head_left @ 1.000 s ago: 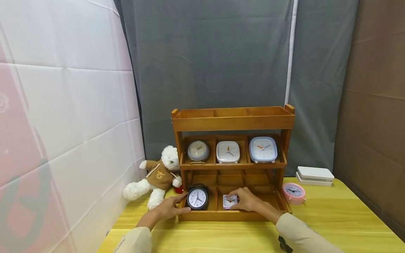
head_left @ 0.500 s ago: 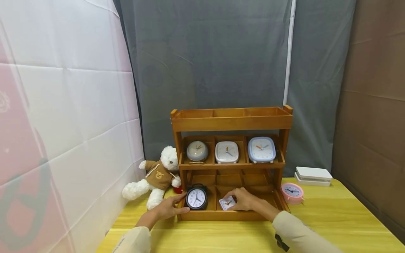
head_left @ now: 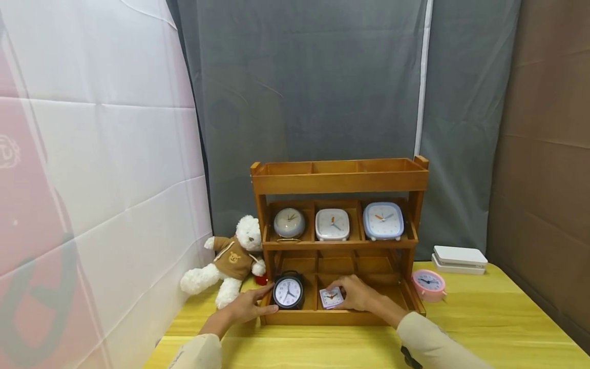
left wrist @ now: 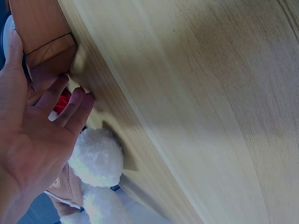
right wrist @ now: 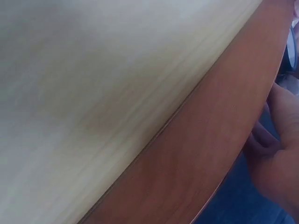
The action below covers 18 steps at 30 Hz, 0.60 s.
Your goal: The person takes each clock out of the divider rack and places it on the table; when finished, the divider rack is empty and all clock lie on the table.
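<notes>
Sorting clocks into a wooden rack point(head_left: 341, 183), looks mostly done. Middle tier filled: gray round clock point(head_left: 289, 222), white clock point(head_left: 332, 224), blue clock point(head_left: 383, 221), 1 per compartment. Bottom tier: black clock point(head_left: 288, 293) stands in the left front compartment; small square clock point(head_left: 328, 299) is in the compartment just right of it, face turned slightly askew. Right hand point(head_left: 359, 293) pinches the small square clock by its right side, so that placement reads as unfinished; can't tell if the clock rests on the compartment floor. Left hand point(head_left: 246, 306) at the rack's left end by the black clock, fingers loosely extended, probably steadying. The 2 hands are apart. Likely left: release the small square clock, maybe add the pink clock point(head_left: 428, 285), outside the rack on the table point(head_left: 498, 318).
</notes>
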Motion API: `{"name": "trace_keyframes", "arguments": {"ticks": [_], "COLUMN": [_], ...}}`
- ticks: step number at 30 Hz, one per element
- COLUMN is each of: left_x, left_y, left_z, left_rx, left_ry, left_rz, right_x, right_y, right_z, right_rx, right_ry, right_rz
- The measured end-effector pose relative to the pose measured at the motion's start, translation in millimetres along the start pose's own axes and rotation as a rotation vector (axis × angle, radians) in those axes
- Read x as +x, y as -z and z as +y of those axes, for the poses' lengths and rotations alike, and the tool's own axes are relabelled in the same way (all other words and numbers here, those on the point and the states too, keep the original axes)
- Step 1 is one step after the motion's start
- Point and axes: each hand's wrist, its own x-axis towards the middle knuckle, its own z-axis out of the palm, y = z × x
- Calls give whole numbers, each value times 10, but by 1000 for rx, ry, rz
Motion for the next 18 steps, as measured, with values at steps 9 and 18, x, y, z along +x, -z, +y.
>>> {"name": "trace_keyframes", "arguments": {"ticks": [9, 18], "left_x": [18, 21], "left_y": [-1, 4], "left_z": [27, 25], "left_rx": [7, 16], "left_ry": [8, 9], "left_rz": [-1, -3], "right_x": [-80, -334], "right_y": [272, 621], "right_z": [-65, -87], "right_rx": [59, 44], "right_ry": [-47, -23], "right_rz": [93, 120]}}
